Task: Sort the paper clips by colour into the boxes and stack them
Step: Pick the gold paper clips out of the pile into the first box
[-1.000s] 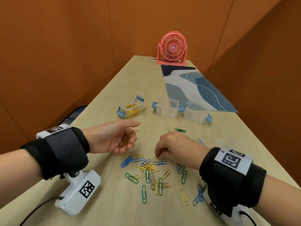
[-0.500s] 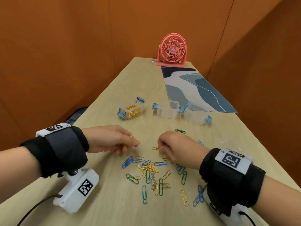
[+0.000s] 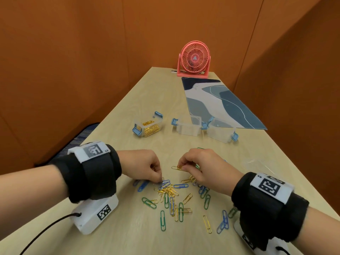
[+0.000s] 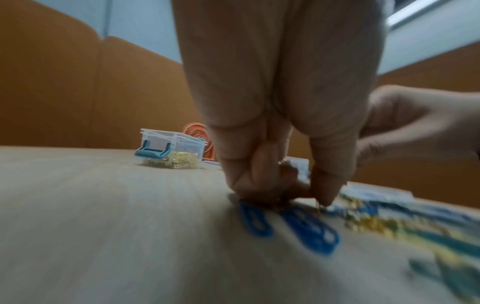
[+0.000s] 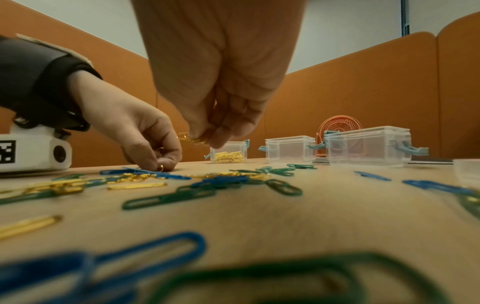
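Note:
Blue, green and gold paper clips (image 3: 173, 197) lie scattered on the near part of the wooden table (image 3: 117, 129). My left hand (image 3: 147, 168) reaches down into the left of the pile, fingers curled, holding gold clips (image 5: 161, 151) while its fingertips (image 4: 324, 197) touch the table beside two blue clips (image 4: 306, 228). My right hand (image 3: 195, 166) hovers above the pile and pinches gold clips (image 3: 177, 167) (image 5: 191, 138). Three clear boxes with blue latches stand farther back: the left box (image 3: 148, 127) holds gold clips, the middle box (image 3: 188, 126) and right box (image 3: 219, 130) look empty.
A pink desk fan (image 3: 194, 59) stands at the far end, with a blue patterned mat (image 3: 217, 103) in front of it. Orange partition walls close in the table on three sides. A clear lid (image 3: 257, 164) lies at the right near my right wrist.
My left hand has turned palm down and dropped to the pile's left edge. My right hand has lifted off the table with gold clips pinched in it.

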A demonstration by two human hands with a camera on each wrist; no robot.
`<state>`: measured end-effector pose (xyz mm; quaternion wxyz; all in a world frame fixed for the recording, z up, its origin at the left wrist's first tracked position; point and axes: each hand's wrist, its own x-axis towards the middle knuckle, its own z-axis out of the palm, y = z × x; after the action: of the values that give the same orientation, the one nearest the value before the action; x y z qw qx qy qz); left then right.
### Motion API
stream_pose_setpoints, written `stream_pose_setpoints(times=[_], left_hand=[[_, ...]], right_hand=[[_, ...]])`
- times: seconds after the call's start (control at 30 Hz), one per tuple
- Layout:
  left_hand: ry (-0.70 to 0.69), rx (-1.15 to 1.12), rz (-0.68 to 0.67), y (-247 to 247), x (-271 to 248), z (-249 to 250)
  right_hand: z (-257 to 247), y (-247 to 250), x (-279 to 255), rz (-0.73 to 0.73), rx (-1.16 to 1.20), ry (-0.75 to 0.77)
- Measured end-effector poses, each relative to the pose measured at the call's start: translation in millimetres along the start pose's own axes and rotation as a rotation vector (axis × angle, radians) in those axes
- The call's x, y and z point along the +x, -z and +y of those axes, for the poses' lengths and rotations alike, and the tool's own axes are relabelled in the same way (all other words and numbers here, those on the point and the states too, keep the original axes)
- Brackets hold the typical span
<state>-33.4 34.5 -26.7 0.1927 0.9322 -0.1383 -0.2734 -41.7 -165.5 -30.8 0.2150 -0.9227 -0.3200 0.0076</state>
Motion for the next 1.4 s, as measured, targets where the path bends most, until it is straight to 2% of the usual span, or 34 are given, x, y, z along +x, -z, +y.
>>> stream_pose_setpoints(times=[0.07, 0.17, 0.23, 0.43, 0.53, 0.6, 0.67, 0.73, 0.83, 0.9, 0.97, 1.07, 1.2, 1.4], left_hand=[[0.046, -0.178, -0.035, 4, -1, 2], [0.109, -0.801, -0.102, 7, -2, 6], [0.128, -1.075, -0.11, 5, -2, 10], [0.085, -1.337, -0.143, -6, 0, 31], [0.048, -1.429, -0.081, -12, 1, 36], [0.063, -1.443, 0.005, -10, -1, 32], [0.134, -1.398, 0.059, -4, -5, 22], [0.193, -1.263, 0.083, 1, -10, 11], [0.166, -0.875, 0.106, 4, -17, -2], [0.114, -0.687, 0.067, 6, -23, -6], [0.085, -0.599, 0.04, 7, -27, -8], [0.072, -0.629, 0.049, 7, -28, -7], [0.062, -0.828, 0.032, 8, -27, -7], [-0.01, -0.922, -0.078, 6, -27, -20]], right_hand=[[1, 1, -2, 0.04, 0.017, -0.001], [0, 2, -4, 0.128, 0.076, 0.041], [-3, 3, -4, 0.18, 0.129, 0.092], [-8, 0, -4, 0.285, 0.245, 0.271], [-13, -4, -1, 0.302, 0.25, 0.311], [-14, -8, 1, 0.326, 0.212, 0.324], [-12, -9, 1, 0.292, 0.189, 0.283], [-9, -9, -1, 0.12, 0.16, 0.24], [-10, -13, -3, -0.19, -0.008, 0.28], [-11, -14, -4, -0.272, -0.089, 0.281], [-8, -14, -4, -0.268, -0.121, 0.218], [-4, -13, -4, -0.209, -0.171, 0.109], [-3, -9, -4, -0.128, -0.186, 0.016], [-14, -6, -7, -0.272, -0.037, 0.07]])
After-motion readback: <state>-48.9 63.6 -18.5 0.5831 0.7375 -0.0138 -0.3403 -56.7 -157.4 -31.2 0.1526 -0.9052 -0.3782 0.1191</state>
